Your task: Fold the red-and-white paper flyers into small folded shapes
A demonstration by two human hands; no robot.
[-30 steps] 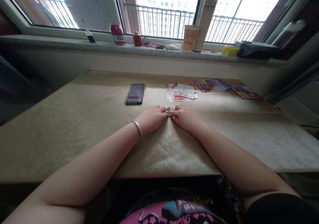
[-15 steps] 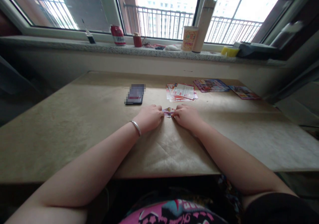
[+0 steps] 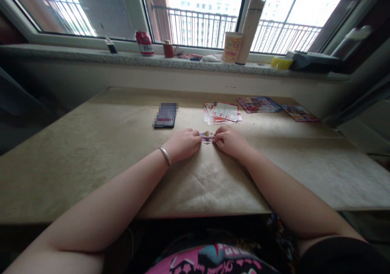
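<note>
A small printed card (image 3: 207, 137), white with purple and yellow pictures, lies low over the table between my two hands. My left hand (image 3: 186, 143), below a silver bangle (image 3: 165, 156), is closed with its fingertips on the card's left end. At the right end, the fingers of my right hand (image 3: 230, 141) pinch the card's edge. Parts of the card are hidden under the fingers, and whether it is folded I cannot tell. Just beyond the hands is a loose pile of red and white printed cards (image 3: 224, 112).
On the table (image 3: 91, 152) a dark phone (image 3: 165, 117) lies left of the pile. Two stacks of colourful cards, a larger stack (image 3: 258, 104) and a smaller stack (image 3: 299, 113), lie at the back right. The windowsill (image 3: 189, 62) holds a red can (image 3: 144, 43) and a paper cup (image 3: 232, 47).
My right hand has shifted slightly to the right along the card, so a little more of its right side shows. My left hand has hardly moved.
</note>
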